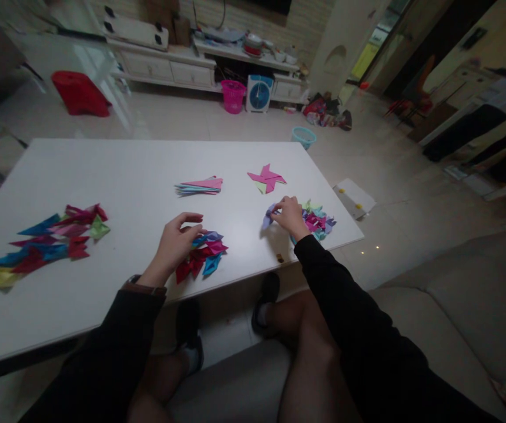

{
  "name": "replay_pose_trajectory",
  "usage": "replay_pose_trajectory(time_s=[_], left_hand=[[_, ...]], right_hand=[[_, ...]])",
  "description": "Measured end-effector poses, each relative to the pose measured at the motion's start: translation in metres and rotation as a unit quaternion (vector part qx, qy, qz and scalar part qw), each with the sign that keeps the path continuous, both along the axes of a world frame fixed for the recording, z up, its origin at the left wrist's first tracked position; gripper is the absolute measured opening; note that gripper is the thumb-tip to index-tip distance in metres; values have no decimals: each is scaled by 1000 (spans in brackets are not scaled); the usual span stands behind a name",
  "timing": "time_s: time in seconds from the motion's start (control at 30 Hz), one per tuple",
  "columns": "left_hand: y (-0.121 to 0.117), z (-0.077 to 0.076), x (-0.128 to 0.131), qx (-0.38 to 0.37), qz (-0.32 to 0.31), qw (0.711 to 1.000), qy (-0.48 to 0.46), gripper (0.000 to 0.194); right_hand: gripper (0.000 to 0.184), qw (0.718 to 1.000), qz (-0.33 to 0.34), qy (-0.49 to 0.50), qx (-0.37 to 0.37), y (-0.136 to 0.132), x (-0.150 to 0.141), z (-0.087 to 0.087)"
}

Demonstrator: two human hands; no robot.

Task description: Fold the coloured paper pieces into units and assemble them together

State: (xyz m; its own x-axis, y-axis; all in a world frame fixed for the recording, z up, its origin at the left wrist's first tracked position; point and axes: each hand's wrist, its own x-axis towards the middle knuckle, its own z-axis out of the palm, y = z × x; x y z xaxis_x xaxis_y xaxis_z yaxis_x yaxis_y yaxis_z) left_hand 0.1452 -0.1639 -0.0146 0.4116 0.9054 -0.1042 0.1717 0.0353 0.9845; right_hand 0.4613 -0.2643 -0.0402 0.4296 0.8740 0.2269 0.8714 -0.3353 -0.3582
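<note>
On the white table [124,164], my right hand [291,214] pinches a light purple folded paper piece [269,218], held just over the tabletop. Beside that hand lies a pile of small folded papers [317,222] in green, teal, magenta and purple, partly covered by my wrist. My left hand [176,244] hovers at a second pile of folded papers [204,254], red, blue and purple, its fingers curved and apart. Farther back lies a pink and green paper pinwheel star [268,178]. To its left is a fanned stack of pink and blue folded strips [200,186].
A spread group of larger colourful folded papers [50,244] lies at the table's left. Beyond the table stand a pink basket [233,97], a blue box fan [259,94], a teal bin [304,137] and a red stool [80,94]. A grey sofa [455,288] is at right.
</note>
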Motion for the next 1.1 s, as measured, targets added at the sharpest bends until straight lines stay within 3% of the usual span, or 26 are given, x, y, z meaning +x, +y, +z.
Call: replay_pose_trajectory(time_s=[0.1, 0.33, 0.43, 0.53, 0.63, 0.83, 0.97, 1.1], left_hand=[[3, 1, 0, 0, -5, 1000, 0, 32], [17, -4, 5, -5, 9, 1000, 10, 26], [17, -4, 11, 0, 5, 1000, -5, 20], [15, -4, 17, 13, -8, 1000, -3, 20], [12, -3, 19, 31, -14, 999, 16, 22], [17, -14, -5, 86, 26, 991, 94, 19], [39, -30, -54, 90, 104, 974, 181, 21], [60, -45, -114, 83, 213, 945, 235, 34]], right_hand=[[5, 998, -54, -7, -32, -7, 21, -7], [6, 981, -88, -22, -174, -19, 35, -9], [13, 967, -92, -70, -225, -22, 35, -7], [31, 965, -71, -120, -224, -16, 27, -4], [42, 973, -25, -120, -197, -2, -1, 5], [40, 976, 120, -31, -178, 25, -99, 33], [35, 966, 191, 8, -172, 32, -147, 41], [31, 955, 233, 11, -184, 28, -161, 39]])
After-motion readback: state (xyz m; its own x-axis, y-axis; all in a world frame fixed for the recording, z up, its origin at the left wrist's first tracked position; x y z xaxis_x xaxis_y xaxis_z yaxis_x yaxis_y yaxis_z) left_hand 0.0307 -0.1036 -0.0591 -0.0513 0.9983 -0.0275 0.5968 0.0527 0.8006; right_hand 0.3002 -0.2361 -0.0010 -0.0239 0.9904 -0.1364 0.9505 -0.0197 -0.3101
